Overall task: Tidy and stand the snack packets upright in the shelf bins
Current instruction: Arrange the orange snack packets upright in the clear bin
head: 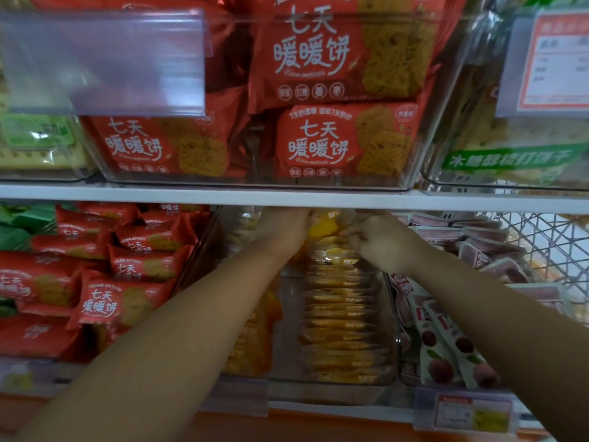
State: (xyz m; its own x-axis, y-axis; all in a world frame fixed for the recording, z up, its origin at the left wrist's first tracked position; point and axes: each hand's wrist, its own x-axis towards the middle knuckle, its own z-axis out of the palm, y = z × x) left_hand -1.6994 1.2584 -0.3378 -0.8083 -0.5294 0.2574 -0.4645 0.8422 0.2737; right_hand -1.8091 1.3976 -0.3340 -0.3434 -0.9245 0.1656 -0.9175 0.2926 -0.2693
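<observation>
1. Forearms (178, 330) fill the nearest ground, rising from 7 and 5 o'clock toward the middle of the lower shelf.
2. At 9 o'clock, red packets (127, 266) lie heaped and slanted in the left bin, with green packets (19, 224) at the far edge.
3. Left hand (283, 231) reaches in under the shelf edge (287, 197) at the back of the clear bin (392, 330). Its fingers are hidden, so I cannot tell whether it holds anything.
4. Yellow packets (344, 314) stand on edge in a tight row inside that bin, running from 6 o'clock back to centre. The rearmost ones look looser.
5. Right hand (379, 244), just right of centre, has its fingers curled and pinches the tops of the rear yellow packets.
6. At 4 o'clock, fruit packets (446, 349) lean in the next bin, with a wire basket (541, 247) at 3 o'clock.
7. Step in hand, as I judge it: squaring up the back of the yellow row. The next move calls for drawing the loose packets upright and pressing them against the row so they don't slump. The red heap looks not yet tidied.
</observation>
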